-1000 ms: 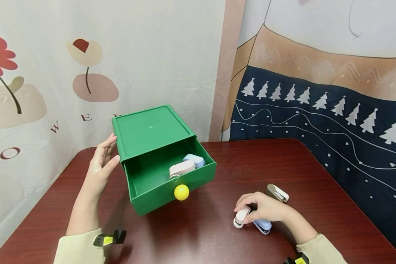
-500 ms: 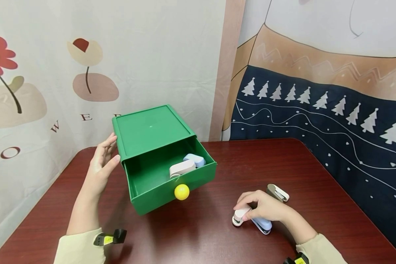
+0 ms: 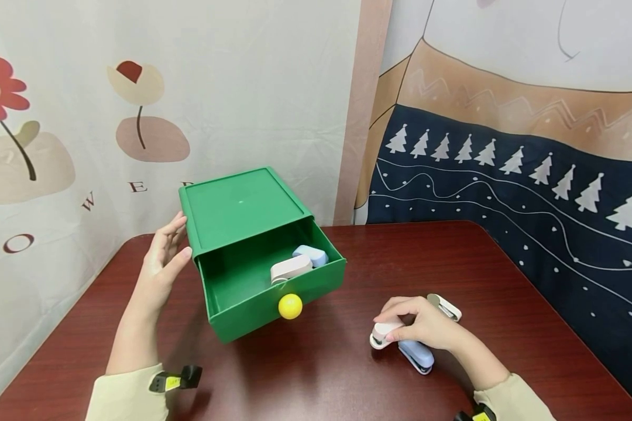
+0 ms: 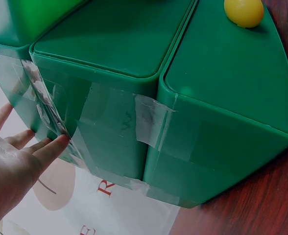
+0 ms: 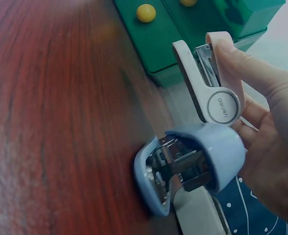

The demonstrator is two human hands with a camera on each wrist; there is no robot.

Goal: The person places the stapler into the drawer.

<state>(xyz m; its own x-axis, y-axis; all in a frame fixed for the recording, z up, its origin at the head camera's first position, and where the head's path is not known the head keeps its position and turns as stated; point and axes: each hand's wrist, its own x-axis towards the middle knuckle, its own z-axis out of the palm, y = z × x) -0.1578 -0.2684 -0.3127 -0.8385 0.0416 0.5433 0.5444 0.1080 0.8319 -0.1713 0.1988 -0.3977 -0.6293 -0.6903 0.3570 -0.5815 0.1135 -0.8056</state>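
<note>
My right hand (image 3: pixel 426 321) pinches a pinkish-white mini stapler (image 3: pixel 382 334) between thumb and fingers. In the right wrist view that stapler (image 5: pixel 222 106) shows its round side badge. Just below the hand, a light-blue stapler (image 3: pixel 417 355) lies on the table, and an olive-and-white stapler (image 3: pixel 449 307) lies behind the wrist. My left hand (image 3: pixel 160 263) touches the left side of a green drawer cabinet (image 3: pixel 242 207), fingers extended; the left wrist view shows its fingertips (image 4: pixel 60 140) against the taped side. The cabinet's top drawer (image 3: pixel 226 320) is pulled out, with a white stapler (image 3: pixel 291 268) and a blue stapler (image 3: pixel 312 255) inside.
A yellow ball knob (image 3: pixel 290 306) sticks out from the drawer front. More green drawers sit below, as the left wrist view shows. Everything stands on a dark red wooden table (image 3: pixel 342 386), with printed curtains (image 3: pixel 274 105) behind it.
My right hand has moved slightly away from me and up with the white stapler, uncovering more of the blue stapler. The left hand and the drawer have stayed put.
</note>
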